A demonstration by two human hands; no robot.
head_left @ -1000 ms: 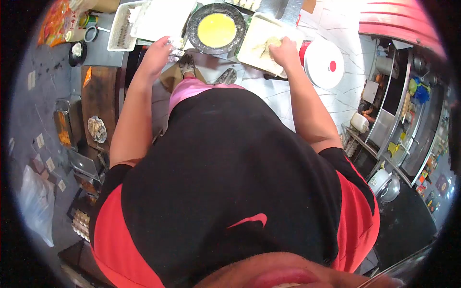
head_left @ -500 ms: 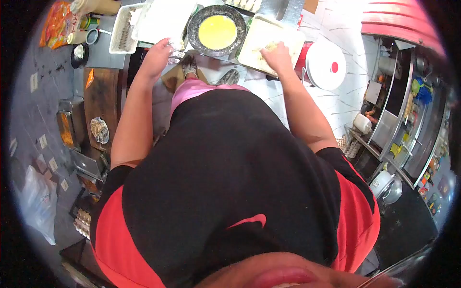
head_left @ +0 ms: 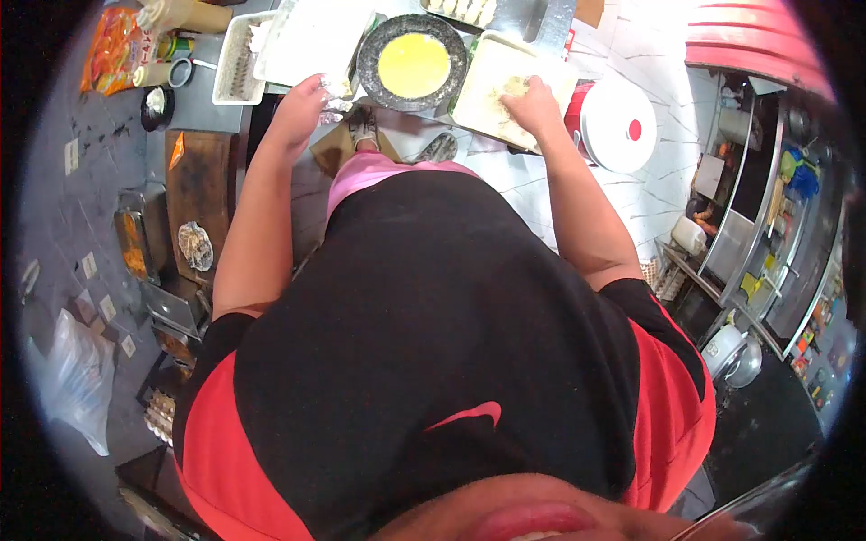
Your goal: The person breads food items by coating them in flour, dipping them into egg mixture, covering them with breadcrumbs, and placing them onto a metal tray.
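Note:
My left hand (head_left: 303,110) is beside the near right corner of a white tray (head_left: 311,45) dusted with white powder. Its fingers are spread and coated in white, with nothing visible in them. My right hand (head_left: 534,110) reaches into a cream tray (head_left: 474,113) of pale crumbs. Its fingers curl down around a yellowish, crumb-covered lump (head_left: 514,87), whose kind I cannot make out. Between the two trays stands a dark speckled bowl (head_left: 370,77) with yellow liquid (head_left: 413,65), which looks like beaten egg.
A metal tray of pale pieces (head_left: 465,9) lies beyond the bowl. A white basket (head_left: 236,63) stands left of the powdered tray. To the right is a red bucket with a white lid (head_left: 618,126). A wooden board (head_left: 198,171) and a metal shelf (head_left: 722,243) flank me.
The whole view has shifted slightly right and down. My right hand's fingers have moved a little within the crumbs, and more of the yellowish lump shows. My left hand keeps nearly the same pose.

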